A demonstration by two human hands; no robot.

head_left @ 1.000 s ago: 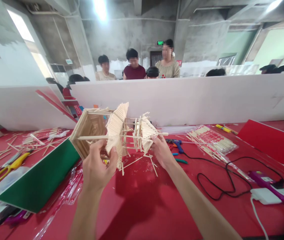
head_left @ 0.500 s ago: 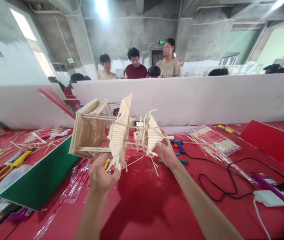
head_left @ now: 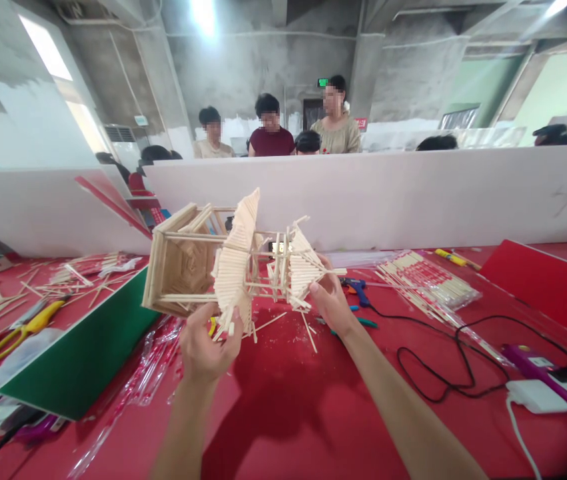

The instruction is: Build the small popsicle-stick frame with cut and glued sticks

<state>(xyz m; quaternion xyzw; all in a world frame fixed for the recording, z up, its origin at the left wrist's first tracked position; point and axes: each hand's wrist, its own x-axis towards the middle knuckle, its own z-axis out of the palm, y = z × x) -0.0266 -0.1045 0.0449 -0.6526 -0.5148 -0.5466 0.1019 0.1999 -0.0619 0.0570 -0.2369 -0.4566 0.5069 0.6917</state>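
A model tower point(head_left: 228, 263) built of pale wooden sticks lies on its side in the air above the red table point(head_left: 303, 413). Its square base faces left and its small top roof points right. My left hand point(head_left: 206, 350) grips the lower edge of the wide middle roof from beneath, fingers curled. The small top roof is held by my right hand point(head_left: 330, 300), thumb on the roof slats.
A green board point(head_left: 83, 353) lies at left beside yellow-handled scissors point(head_left: 18, 333) and loose sticks point(head_left: 38, 287). Packs of sticks point(head_left: 426, 280), a blue glue gun point(head_left: 356, 288), black cable point(head_left: 443, 373) and a white power adapter point(head_left: 536, 395) sit at right. A white partition point(head_left: 413, 193) stands behind, with people beyond it.
The model has been turned and lifted slightly, its base rotating toward me. My left hand slid from the base side down to the middle roof's lower edge.
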